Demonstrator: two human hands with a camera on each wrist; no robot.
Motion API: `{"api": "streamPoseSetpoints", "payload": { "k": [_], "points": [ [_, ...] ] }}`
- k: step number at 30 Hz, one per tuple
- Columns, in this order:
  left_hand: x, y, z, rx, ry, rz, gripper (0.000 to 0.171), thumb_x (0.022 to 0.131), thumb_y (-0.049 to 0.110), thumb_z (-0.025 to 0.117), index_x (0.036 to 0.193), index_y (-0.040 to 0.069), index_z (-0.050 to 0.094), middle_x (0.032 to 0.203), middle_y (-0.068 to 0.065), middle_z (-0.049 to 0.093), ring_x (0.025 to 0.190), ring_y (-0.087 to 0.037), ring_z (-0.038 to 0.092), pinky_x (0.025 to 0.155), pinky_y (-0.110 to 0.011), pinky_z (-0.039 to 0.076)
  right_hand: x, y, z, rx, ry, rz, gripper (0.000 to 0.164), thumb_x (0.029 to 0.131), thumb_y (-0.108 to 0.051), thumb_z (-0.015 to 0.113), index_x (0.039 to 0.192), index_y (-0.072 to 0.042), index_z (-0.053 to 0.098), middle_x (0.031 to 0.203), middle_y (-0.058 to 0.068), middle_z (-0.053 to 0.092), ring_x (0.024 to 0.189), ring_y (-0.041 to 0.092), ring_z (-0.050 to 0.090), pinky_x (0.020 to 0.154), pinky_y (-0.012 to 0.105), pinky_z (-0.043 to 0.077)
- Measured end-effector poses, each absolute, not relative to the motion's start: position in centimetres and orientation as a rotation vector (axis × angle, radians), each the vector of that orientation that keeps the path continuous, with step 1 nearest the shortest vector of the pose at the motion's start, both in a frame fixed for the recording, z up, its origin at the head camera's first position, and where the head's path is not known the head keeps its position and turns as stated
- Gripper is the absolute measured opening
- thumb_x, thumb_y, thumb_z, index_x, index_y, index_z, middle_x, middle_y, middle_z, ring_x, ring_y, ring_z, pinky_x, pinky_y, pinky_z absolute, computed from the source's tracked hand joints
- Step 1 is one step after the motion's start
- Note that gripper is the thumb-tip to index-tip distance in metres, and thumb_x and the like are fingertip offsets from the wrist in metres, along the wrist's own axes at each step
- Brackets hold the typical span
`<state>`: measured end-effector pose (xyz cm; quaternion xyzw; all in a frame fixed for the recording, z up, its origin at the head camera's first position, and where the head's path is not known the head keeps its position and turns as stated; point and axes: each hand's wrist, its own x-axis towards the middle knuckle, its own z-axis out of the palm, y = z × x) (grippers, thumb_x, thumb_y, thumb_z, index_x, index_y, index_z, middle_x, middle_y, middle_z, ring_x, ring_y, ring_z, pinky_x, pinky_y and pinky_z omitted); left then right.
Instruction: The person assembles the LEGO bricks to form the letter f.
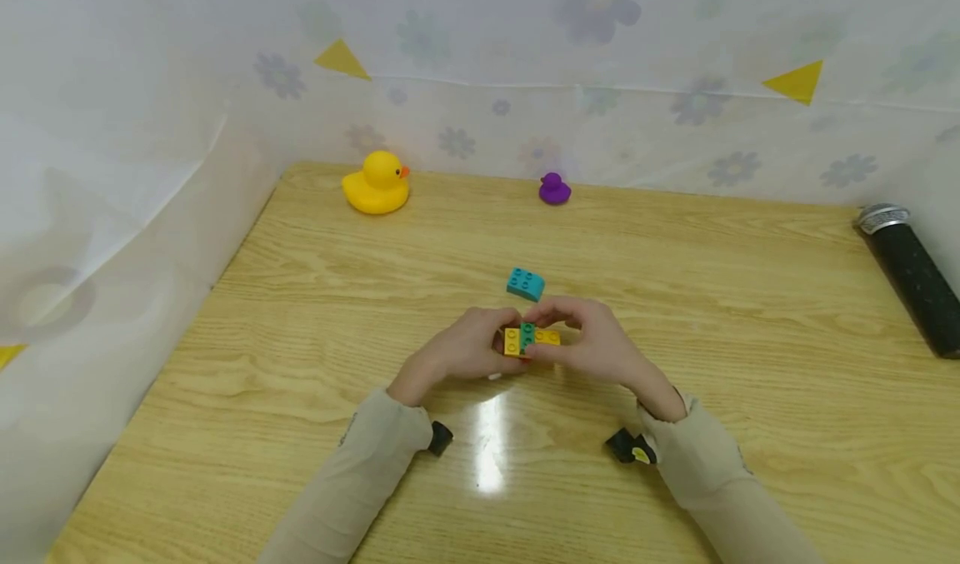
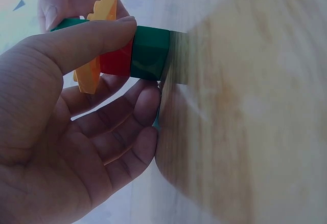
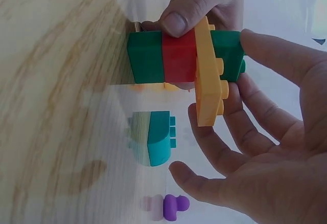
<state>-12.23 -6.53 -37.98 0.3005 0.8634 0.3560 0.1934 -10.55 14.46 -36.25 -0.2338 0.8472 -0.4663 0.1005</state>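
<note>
A small stack of toy building bricks stands on the table between the hands. From the bottom it has a green brick [image 3: 145,58], a red brick [image 3: 179,58], a long yellow plate [image 3: 207,91] laid crosswise, and a green top brick [image 3: 228,52]. My left hand [image 1: 472,346] grips the stack low down, thumb and fingers on either side of the red brick. My right hand [image 1: 596,343] pinches the green top brick between thumb and fingers. Just beyond the hands lies a teal brick [image 1: 525,284] with a curved end, studs up, touched by neither hand.
At the back of the wooden table [image 1: 315,314] sit a yellow rubber duck [image 1: 377,185] and a small purple duck [image 1: 554,189]. A black microphone [image 1: 915,281] lies along the right side. Flowered white cloth [image 1: 480,47] hangs behind and at the sides.
</note>
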Motion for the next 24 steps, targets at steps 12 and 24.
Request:
{"api": "streamPoseSetpoints", "payload": {
  "k": [12, 24],
  "points": [
    [-12.16, -6.49, -37.95, 0.836, 2.410, 1.002, 0.038, 0.085, 0.025, 0.075, 0.114, 0.008, 0.059, 0.079, 0.003, 0.058, 0.059, -0.009, 0.050, 0.054, -0.023, 0.042, -10.53, 14.52, -36.17, -0.685, 2.518, -1.357, 0.029, 0.080, -0.016, 0.078, 0.107, -0.011, 0.069, 0.104, 0.000, 0.069, 0.098, 0.021, 0.061, 0.091, 0.060, 0.040],
    [-12.09, -6.65, -37.73, 0.870, 2.422, 1.029, 0.036, 0.084, 0.023, 0.076, 0.113, 0.011, 0.058, 0.089, 0.003, 0.060, 0.065, -0.012, 0.049, 0.057, -0.024, 0.041, -10.59, 14.32, -36.37, -0.711, 2.513, -1.362, 0.029, 0.083, -0.018, 0.077, 0.110, -0.010, 0.068, 0.107, 0.001, 0.069, 0.100, 0.021, 0.060, 0.092, 0.060, 0.040]
  ]
}}
